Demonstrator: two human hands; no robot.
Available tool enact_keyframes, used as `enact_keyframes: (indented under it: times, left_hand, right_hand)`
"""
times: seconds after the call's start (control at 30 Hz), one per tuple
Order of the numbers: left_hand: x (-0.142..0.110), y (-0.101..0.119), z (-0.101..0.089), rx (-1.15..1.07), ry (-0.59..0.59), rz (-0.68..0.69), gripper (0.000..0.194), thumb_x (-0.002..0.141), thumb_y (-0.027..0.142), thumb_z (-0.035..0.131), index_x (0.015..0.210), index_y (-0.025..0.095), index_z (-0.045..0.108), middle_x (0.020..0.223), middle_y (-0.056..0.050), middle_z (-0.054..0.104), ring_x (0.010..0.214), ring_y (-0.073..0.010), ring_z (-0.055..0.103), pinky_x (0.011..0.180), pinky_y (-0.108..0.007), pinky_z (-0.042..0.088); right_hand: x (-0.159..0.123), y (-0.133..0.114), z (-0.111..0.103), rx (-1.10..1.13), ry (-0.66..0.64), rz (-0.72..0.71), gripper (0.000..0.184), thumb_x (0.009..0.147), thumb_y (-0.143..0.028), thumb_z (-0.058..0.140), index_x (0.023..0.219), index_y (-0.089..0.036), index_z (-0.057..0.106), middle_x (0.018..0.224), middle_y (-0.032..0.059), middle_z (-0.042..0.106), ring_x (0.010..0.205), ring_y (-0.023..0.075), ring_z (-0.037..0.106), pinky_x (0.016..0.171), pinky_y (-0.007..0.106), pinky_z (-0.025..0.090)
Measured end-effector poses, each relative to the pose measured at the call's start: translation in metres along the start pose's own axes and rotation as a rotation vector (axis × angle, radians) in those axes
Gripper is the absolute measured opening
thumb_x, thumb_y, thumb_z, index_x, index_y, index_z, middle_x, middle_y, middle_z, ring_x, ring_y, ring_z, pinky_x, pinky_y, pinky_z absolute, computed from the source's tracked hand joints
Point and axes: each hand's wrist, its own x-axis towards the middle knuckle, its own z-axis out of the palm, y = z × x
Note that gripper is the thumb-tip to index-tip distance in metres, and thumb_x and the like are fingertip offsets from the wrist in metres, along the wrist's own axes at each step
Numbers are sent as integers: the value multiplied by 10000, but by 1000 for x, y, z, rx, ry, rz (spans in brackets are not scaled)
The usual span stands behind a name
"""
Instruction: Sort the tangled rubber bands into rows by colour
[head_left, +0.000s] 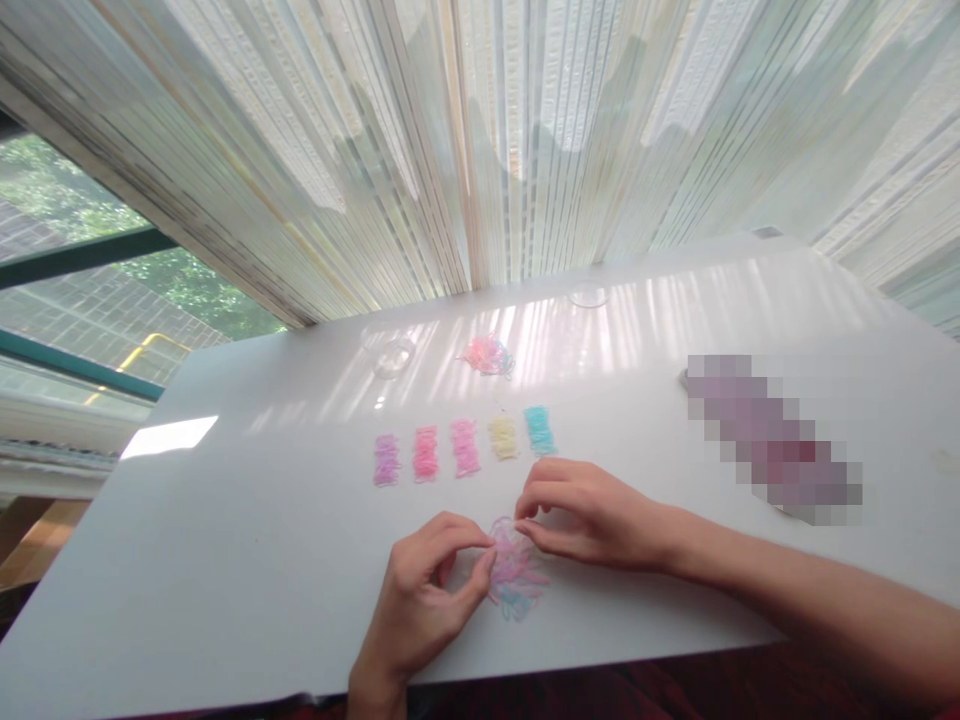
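A loose heap of small rubber bands (516, 572), mostly pink and purple with blue at the near end, lies on the white table in front of me. At its left edge my left hand (427, 590) is closed, thumb and forefinger pinched together. My right hand (589, 510) is pinched too, at the heap's upper right edge. What sits between the fingertips is too small to make out. Beyond the hands, neat bundles form a row: purple (386, 460), coral pink (425, 455), pink (465, 447), pale yellow (503, 437) and turquoise (539, 430).
Farther back is another loose heap of bands (487, 355), mostly pink-orange with some blue. Two clear round items, one at left (394, 357) and one at the back (589, 296), rest on the table. A blurred-out flat object (772, 440) lies right. Striped curtains hang behind.
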Motion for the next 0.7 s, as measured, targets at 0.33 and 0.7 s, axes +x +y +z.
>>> enact_keyframes:
  times: [0.33, 0.7]
  left_hand:
    - [4, 5, 5, 5, -16, -5, 87, 958, 178, 678, 1001, 202, 750, 912, -58, 777, 688, -141, 670, 547, -206, 515]
    - [9, 10, 3, -92, 29, -51, 116, 895, 100, 686, 908, 185, 764, 842, -55, 771, 691, -131, 684, 488, -160, 484]
  right_hand:
    - [-1, 0, 3, 15, -6, -26, 159, 1012, -267, 605, 958, -187, 732, 879, 52, 699, 803, 162, 644, 747, 263, 501]
    - [-1, -1, 3, -10, 45, -61, 111, 984, -216, 601, 937, -190, 698, 868, 46, 688, 788, 157, 624, 733, 262, 502]
